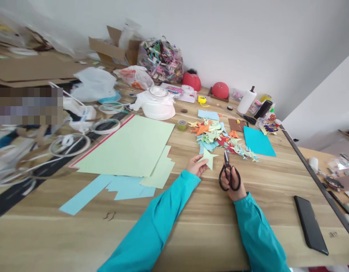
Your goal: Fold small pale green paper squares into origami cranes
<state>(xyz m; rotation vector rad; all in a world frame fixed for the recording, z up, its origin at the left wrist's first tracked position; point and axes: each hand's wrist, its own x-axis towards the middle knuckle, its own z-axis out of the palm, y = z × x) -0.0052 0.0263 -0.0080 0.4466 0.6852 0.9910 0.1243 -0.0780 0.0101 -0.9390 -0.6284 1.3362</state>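
Note:
Between the thumb and fingers of my left hand [197, 166] is a pale green paper star [209, 158], held just above the wooden table. My right hand [236, 186] grips black-handled scissors [226, 166], their blades pointing away from me and appearing closed. The blades are apart from the star, to its right. Beyond both hands lies a pile of cut paper stars [212, 134] in orange, green, blue and red. Large pale green sheets [126, 147] rest on the left, with light blue paper pieces [131, 187] partly under them.
A black phone [310, 224] lies at the right. A turquoise sheet [259, 141] is beside the star pile. A tape roll [182, 125], a yellow tape measure [202, 99] and red pincushions [220, 90] sit farther back. Coiled white cables [69, 145] and plastic bags [93, 83] crowd the left.

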